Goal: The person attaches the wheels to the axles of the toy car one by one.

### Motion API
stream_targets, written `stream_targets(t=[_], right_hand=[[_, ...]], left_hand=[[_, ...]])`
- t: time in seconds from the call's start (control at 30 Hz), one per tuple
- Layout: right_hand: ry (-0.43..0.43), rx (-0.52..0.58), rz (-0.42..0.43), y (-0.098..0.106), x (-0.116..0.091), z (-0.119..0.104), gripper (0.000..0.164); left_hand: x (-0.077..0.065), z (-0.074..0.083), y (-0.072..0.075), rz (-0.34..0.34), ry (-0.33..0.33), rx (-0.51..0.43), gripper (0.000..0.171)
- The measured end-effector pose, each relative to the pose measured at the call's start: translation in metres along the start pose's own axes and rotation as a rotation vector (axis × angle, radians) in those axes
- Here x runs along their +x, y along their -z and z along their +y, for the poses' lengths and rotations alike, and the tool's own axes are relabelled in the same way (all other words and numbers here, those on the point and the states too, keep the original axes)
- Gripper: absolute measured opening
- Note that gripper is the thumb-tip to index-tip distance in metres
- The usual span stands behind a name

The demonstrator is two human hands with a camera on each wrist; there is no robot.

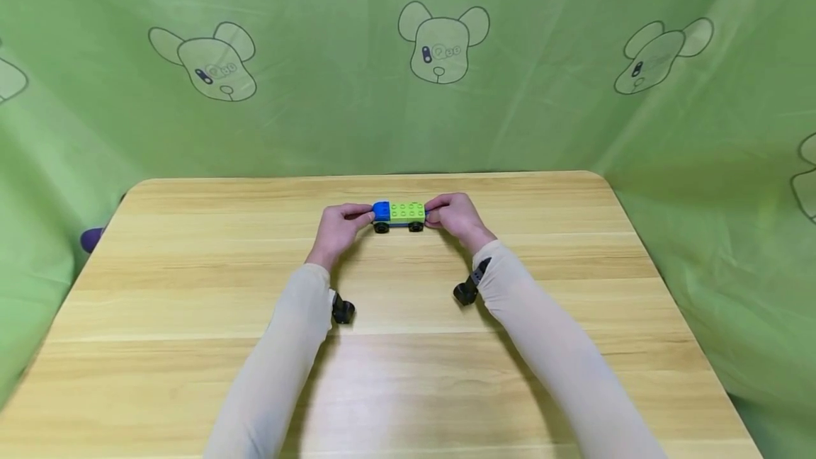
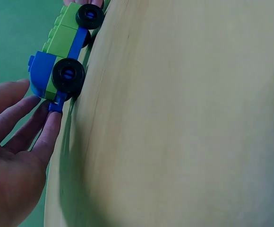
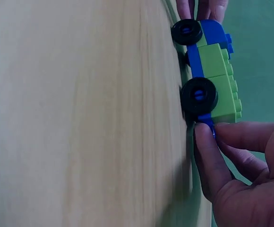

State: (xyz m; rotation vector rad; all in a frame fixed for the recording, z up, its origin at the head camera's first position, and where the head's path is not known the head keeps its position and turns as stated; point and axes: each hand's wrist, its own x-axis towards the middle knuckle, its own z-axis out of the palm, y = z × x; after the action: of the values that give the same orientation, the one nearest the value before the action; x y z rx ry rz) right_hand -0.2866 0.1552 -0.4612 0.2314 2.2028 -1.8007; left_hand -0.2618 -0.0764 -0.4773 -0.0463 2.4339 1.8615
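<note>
A toy truck (image 1: 406, 213) of building bricks, with a blue cab, a lime-green studded body and black wheels, stands on the wooden table near its far edge. At the cab end, my left hand (image 1: 340, 227) holds the front with thumb and fingertips. The thumb meets a small blue tab (image 2: 55, 107) low on the front in the left wrist view. My right hand (image 1: 457, 215) pinches the rear blue tab (image 3: 206, 120) between thumb and fingers. Both hands reach the truck from opposite ends. The wheels on the far side are mostly hidden.
The wooden table (image 1: 401, 388) has a far edge just behind the truck. Green cloth (image 1: 331, 112) with bear-like drawings hangs behind and at the sides. A purple object (image 1: 91, 239) shows beyond the left edge. Black wrist cameras (image 1: 343, 311) hang below both sleeves.
</note>
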Motion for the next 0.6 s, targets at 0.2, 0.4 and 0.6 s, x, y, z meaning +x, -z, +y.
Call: stream_targets(t=[0.2,0.4,0.6], right_hand=[[-0.007,0.001,-0.003,-0.0004,-0.0001,0.0011,0.03],[-0.007,0.021,-0.01,-0.0004,-0.0008,0.0025,0.03],[0.015,0.017,-0.036,0.0011,-0.0031,0.0033,0.03]], left_hand=[[0.0003,0.0019,-0.0004,-0.001,-0.008,0.021,0.027],[0.0009,-0.0002,-0.0008,-0.011,-0.004,0.005,0.029],[-0.0005,-0.0016,0.0026,-0.041,0.034,-0.013,0.032]])
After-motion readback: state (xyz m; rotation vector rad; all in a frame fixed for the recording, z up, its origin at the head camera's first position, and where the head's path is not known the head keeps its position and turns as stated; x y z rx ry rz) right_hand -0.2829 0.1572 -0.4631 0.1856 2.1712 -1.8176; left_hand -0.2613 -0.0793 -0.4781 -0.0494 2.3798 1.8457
